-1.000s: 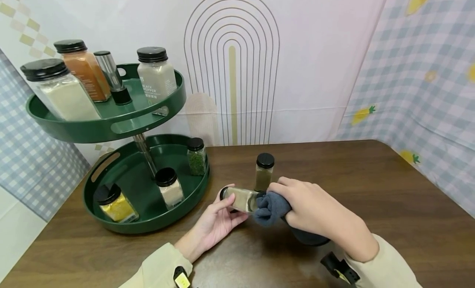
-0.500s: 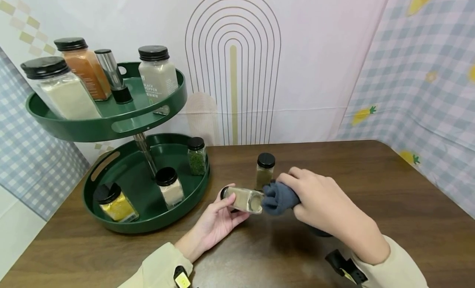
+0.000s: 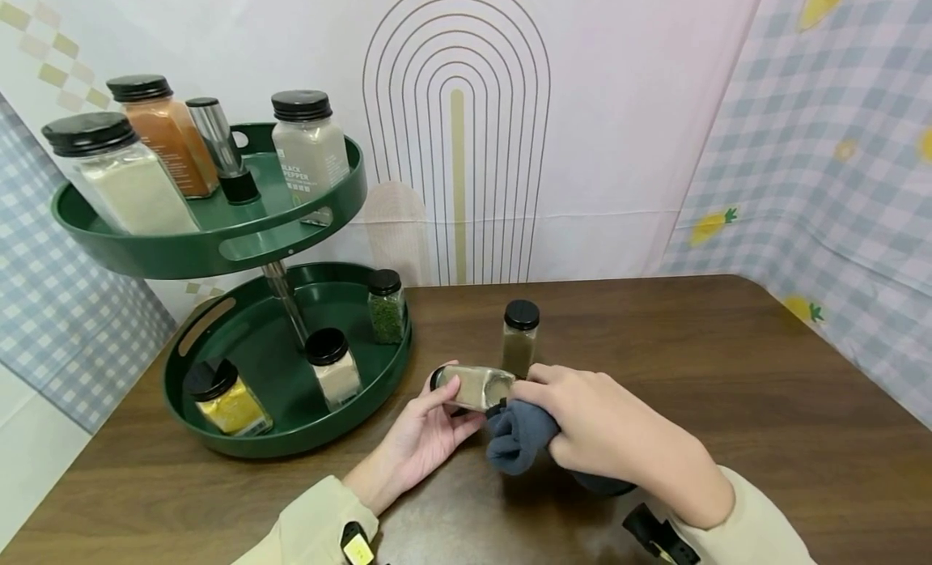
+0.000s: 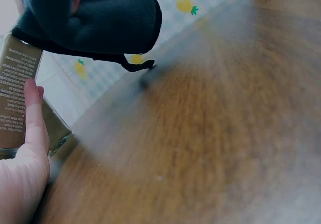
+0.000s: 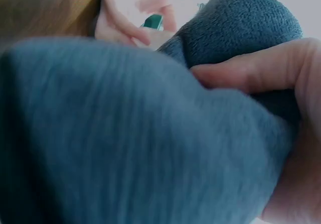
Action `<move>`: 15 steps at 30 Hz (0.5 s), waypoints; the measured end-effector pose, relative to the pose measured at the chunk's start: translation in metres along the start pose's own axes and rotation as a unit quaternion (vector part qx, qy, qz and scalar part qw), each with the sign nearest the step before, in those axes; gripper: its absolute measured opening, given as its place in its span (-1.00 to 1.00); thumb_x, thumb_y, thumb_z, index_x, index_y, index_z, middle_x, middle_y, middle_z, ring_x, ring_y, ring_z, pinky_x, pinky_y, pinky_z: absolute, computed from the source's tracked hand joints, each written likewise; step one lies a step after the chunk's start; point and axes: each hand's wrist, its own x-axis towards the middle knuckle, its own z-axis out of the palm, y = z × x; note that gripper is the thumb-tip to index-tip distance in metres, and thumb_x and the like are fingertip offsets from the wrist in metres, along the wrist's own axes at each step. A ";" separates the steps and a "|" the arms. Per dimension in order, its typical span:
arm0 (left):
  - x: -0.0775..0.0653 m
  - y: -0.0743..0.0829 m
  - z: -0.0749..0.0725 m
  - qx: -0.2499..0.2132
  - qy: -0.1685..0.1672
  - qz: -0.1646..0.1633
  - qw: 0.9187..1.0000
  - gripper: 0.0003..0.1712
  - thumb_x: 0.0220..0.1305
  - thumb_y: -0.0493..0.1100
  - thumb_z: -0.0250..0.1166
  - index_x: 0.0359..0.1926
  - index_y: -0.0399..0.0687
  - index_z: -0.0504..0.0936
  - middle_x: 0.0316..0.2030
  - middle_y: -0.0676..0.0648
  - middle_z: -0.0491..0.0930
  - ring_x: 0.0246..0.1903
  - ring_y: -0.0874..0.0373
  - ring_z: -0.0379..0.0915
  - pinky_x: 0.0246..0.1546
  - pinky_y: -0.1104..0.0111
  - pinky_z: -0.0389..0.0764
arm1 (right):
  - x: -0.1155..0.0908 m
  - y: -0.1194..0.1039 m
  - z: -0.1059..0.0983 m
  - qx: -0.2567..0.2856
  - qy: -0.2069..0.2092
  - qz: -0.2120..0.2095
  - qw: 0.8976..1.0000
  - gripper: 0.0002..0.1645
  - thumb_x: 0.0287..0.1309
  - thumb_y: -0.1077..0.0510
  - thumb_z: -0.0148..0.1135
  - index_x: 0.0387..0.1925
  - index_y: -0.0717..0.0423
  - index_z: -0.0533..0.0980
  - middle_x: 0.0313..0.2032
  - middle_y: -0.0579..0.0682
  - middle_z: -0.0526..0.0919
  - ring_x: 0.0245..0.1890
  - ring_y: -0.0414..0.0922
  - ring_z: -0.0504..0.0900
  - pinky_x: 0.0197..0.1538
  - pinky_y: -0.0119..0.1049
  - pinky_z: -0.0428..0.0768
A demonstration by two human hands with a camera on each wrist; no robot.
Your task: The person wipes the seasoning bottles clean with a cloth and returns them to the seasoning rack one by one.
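Note:
My left hand (image 3: 425, 443) holds a clear spice jar (image 3: 475, 387) of beige powder on its side, the black lid toward the left and the glass base toward the right. Small printed text covers one face of the jar (image 4: 15, 91) in the left wrist view. In my right hand (image 3: 600, 419) is a bunched dark blue-grey cloth (image 3: 518, 437), pressed close at the jar's base end. The right wrist view is mostly filled by the cloth (image 5: 125, 133), with my thumb across a fold. Just behind both hands stands another black-lidded spice jar (image 3: 519, 338).
A two-tier green tray stand (image 3: 291, 435) occupies the left. Its upper tier carries large jars, including an orange one (image 3: 171, 148) and one labelled black pepper (image 3: 309, 160), and a steel cylinder (image 3: 218, 148). Below sit a yellow jar (image 3: 233, 403), a pale jar (image 3: 336, 375) and a green-herb jar (image 3: 386, 310).
My right hand with the cloth moves right and up off the jar's base, then back left and lower against it. My left hand and the jar stay nearly still.

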 end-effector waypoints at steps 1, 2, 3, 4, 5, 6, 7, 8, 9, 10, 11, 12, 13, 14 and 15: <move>0.000 0.000 0.000 -0.002 0.002 -0.001 1.000 -0.57 0.33 -0.17 0.11 0.09 0.23 0.12 0.03 -0.08 0.27 -0.11 0.11 0.47 -0.07 0.32 0.54 | 0.000 0.002 0.001 -0.005 -0.006 0.008 1.000 -0.43 -0.38 0.41 0.14 -0.24 -0.18 0.52 -0.43 -0.24 0.42 -0.53 -0.28 0.36 -0.49 -0.37 0.33; 0.000 0.000 -0.001 -0.004 0.004 -0.002 1.000 -0.59 0.34 -0.17 0.09 0.08 0.22 0.13 0.04 -0.09 0.28 -0.09 0.09 0.46 -0.06 0.32 0.54 | 0.001 0.003 0.001 -0.009 -0.014 0.016 1.000 -0.44 -0.37 0.40 0.14 -0.24 -0.18 0.53 -0.44 -0.23 0.42 -0.53 -0.28 0.36 -0.50 -0.36 0.32; 0.000 0.000 -0.001 -0.005 0.007 -0.003 1.000 -0.61 0.35 -0.16 0.08 0.09 0.21 0.13 0.04 -0.09 0.29 -0.07 0.08 0.45 -0.06 0.32 0.54 | 0.002 0.005 0.002 -0.010 -0.025 0.026 0.999 -0.45 -0.35 0.40 0.14 -0.23 -0.17 0.54 -0.45 -0.22 0.42 -0.53 -0.27 0.36 -0.51 -0.35 0.31; 0.000 0.000 -0.001 -0.006 0.008 -0.006 1.000 -0.62 0.36 -0.15 0.06 0.09 0.20 0.13 0.05 -0.09 0.29 -0.06 0.06 0.44 -0.06 0.33 0.54 | 0.003 0.007 0.003 -0.013 -0.035 0.037 0.999 -0.47 -0.34 0.39 0.15 -0.24 -0.16 0.54 -0.45 -0.21 0.42 -0.54 -0.26 0.36 -0.52 -0.34 0.31; 0.000 0.001 -0.001 -0.008 0.008 -0.008 1.000 -0.63 0.37 -0.15 0.04 0.10 0.20 0.13 0.05 -0.10 0.29 -0.04 0.05 0.43 -0.05 0.33 0.54 | 0.003 0.009 0.004 -0.016 -0.045 0.048 0.998 -0.49 -0.33 0.38 0.15 -0.25 -0.15 0.54 -0.46 -0.20 0.42 -0.55 -0.25 0.35 -0.53 -0.33 0.30; 0.000 0.001 0.000 -0.007 0.010 -0.010 1.000 -0.64 0.37 -0.14 0.04 0.10 0.19 0.13 0.05 -0.10 0.29 -0.05 0.03 0.43 -0.06 0.33 0.55 | 0.003 0.011 0.004 -0.020 -0.053 0.059 0.997 -0.51 -0.32 0.38 0.15 -0.27 -0.14 0.54 -0.47 -0.18 0.42 -0.55 -0.23 0.35 -0.53 -0.32 0.29; -0.001 0.001 0.000 -0.009 0.009 -0.012 1.000 -0.65 0.38 -0.15 0.03 0.09 0.19 0.14 0.05 -0.09 0.29 -0.05 0.04 0.42 -0.06 0.33 0.55 | 0.004 0.014 0.004 -0.024 -0.058 0.068 0.996 -0.54 -0.31 0.37 0.16 -0.28 -0.13 0.53 -0.47 -0.18 0.42 -0.56 -0.22 0.34 -0.53 -0.32 0.28; -0.001 0.001 0.001 -0.009 0.007 -0.013 1.000 -0.65 0.38 -0.16 0.02 0.09 0.20 0.15 0.06 -0.09 0.28 -0.05 0.05 0.42 -0.06 0.33 0.55 | 0.003 0.015 0.003 -0.025 -0.062 0.077 0.995 -0.56 -0.30 0.36 0.16 -0.30 -0.14 0.52 -0.48 -0.18 0.41 -0.56 -0.21 0.32 -0.54 -0.32 0.26; -0.001 0.001 0.001 -0.010 0.005 -0.014 1.000 -0.66 0.38 -0.17 0.02 0.09 0.21 0.15 0.06 -0.09 0.27 -0.05 0.05 0.43 -0.06 0.32 0.55 | 0.003 0.017 0.001 -0.028 -0.060 0.084 0.994 -0.58 -0.29 0.36 0.16 -0.32 -0.14 0.51 -0.47 -0.18 0.40 -0.57 -0.21 0.31 -0.54 -0.32 0.25; -0.001 0.001 0.001 -0.009 0.001 -0.014 1.000 -0.65 0.37 -0.18 0.02 0.08 0.21 0.15 0.06 -0.09 0.26 -0.06 0.05 0.43 -0.05 0.32 0.55 | 0.002 0.018 -0.001 -0.032 -0.050 0.087 0.994 -0.58 -0.29 0.36 0.16 -0.33 -0.15 0.50 -0.47 -0.18 0.40 -0.57 -0.21 0.31 -0.55 -0.32 0.25; -0.001 0.001 0.002 -0.009 -0.002 -0.013 1.000 -0.65 0.37 -0.20 0.02 0.07 0.21 0.15 0.06 -0.09 0.25 -0.06 0.05 0.43 -0.05 0.31 0.55 | 0.000 0.018 -0.004 -0.035 -0.033 0.087 0.995 -0.57 -0.30 0.36 0.16 -0.33 -0.16 0.49 -0.47 -0.19 0.39 -0.57 -0.22 0.31 -0.54 -0.33 0.25; -0.001 0.001 0.002 -0.007 -0.003 -0.012 1.000 -0.65 0.36 -0.20 0.03 0.06 0.22 0.16 0.05 -0.08 0.25 -0.07 0.05 0.43 -0.06 0.32 0.55 | -0.001 0.018 -0.007 -0.036 -0.010 0.083 0.996 -0.55 -0.31 0.37 0.16 -0.32 -0.17 0.50 -0.46 -0.21 0.40 -0.56 -0.23 0.32 -0.53 -0.33 0.27; -0.001 0.001 0.002 -0.007 -0.006 -0.012 1.000 -0.65 0.37 -0.21 0.01 0.07 0.22 0.16 0.05 -0.08 0.26 -0.06 0.06 0.43 -0.05 0.32 0.55 | -0.002 0.018 -0.009 -0.035 0.017 0.075 0.996 -0.53 -0.30 0.38 0.16 -0.31 -0.19 0.50 -0.44 -0.22 0.41 -0.55 -0.26 0.34 -0.52 -0.34 0.30; -0.001 0.001 0.002 -0.006 -0.007 -0.012 1.000 -0.65 0.37 -0.21 0.02 0.07 0.22 0.15 0.05 -0.09 0.27 -0.07 0.06 0.44 -0.05 0.31 0.55 | -0.003 0.017 -0.011 -0.032 0.046 0.063 0.996 -0.52 -0.29 0.39 0.16 -0.30 -0.20 0.51 -0.41 -0.24 0.43 -0.52 -0.28 0.37 -0.50 -0.34 0.35; -0.001 0.001 0.001 -0.007 -0.006 -0.012 1.000 -0.65 0.37 -0.21 0.02 0.07 0.22 0.15 0.04 -0.08 0.30 -0.07 0.06 0.45 -0.04 0.31 0.55 | -0.003 0.016 -0.012 -0.026 0.073 0.049 0.996 -0.50 -0.28 0.39 0.17 -0.27 -0.21 0.52 -0.38 -0.26 0.44 -0.49 -0.30 0.40 -0.46 -0.34 0.39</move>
